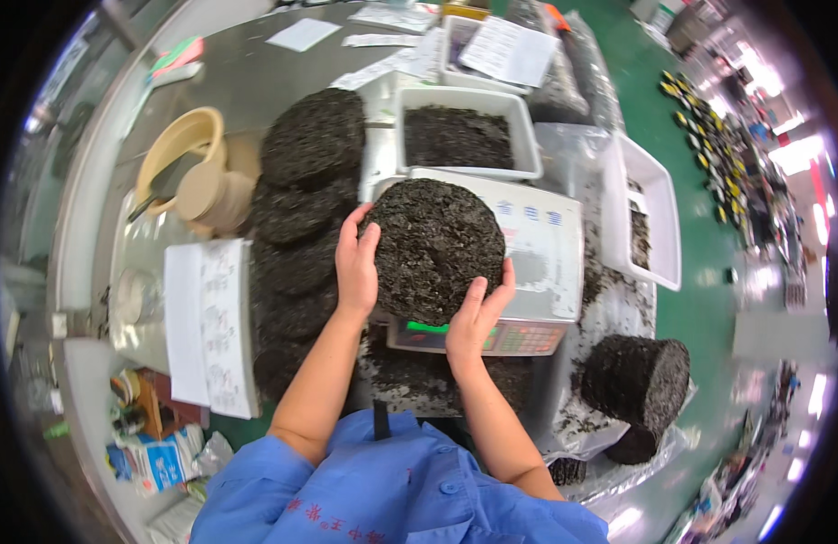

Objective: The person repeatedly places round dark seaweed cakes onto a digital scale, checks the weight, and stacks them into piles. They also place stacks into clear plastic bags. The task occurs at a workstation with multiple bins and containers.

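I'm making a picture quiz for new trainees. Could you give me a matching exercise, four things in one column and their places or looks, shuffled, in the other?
Things:
1. Dark round cake
2. Yellowish basin
3. Weighing scale
4. Shirt

Places or looks:
A. Left of the overlapping dark cakes
B. Blue
C. Held between the left hand and right hand
D. Silvery top, keypad along the near edge

Pairs: 1-C; 2-A; 3-D; 4-B
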Demonstrator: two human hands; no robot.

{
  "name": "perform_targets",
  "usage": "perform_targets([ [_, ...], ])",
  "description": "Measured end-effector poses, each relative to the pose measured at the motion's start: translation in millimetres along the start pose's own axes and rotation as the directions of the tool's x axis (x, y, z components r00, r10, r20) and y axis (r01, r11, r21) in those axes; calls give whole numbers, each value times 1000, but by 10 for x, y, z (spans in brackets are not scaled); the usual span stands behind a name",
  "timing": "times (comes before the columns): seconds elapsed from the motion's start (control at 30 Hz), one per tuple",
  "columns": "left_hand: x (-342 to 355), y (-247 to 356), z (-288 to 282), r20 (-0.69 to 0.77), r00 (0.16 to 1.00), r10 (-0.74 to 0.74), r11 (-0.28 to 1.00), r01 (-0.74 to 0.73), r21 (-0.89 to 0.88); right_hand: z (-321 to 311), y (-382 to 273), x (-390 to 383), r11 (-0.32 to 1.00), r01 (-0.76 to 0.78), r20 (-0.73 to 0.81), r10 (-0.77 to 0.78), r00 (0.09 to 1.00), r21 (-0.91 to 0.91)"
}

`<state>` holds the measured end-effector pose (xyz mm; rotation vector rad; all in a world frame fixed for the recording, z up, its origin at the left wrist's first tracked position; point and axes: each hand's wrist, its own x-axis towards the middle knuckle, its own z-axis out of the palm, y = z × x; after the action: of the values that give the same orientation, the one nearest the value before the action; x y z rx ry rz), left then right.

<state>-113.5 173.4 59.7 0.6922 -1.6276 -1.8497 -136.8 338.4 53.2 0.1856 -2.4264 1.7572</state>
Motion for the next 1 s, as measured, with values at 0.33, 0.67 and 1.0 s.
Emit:
perform_targets([
  [0.33, -621, 211, -2150, -282, 944, -169, 957, 225, 181, 711, -297, -1440, 890, -263, 530, 29, 848, 372],
  [0.67, -769, -806, -3014, -14, 998, -58, 798, 55, 600, 865, 609, -2288, 905, -425, 729, 276, 627, 23],
  [1.0, -860, -514, -2821, -52, 928, 369, 585, -189, 789, -1411, 1035, -1925, 614, 303, 513, 196, 836, -728],
])
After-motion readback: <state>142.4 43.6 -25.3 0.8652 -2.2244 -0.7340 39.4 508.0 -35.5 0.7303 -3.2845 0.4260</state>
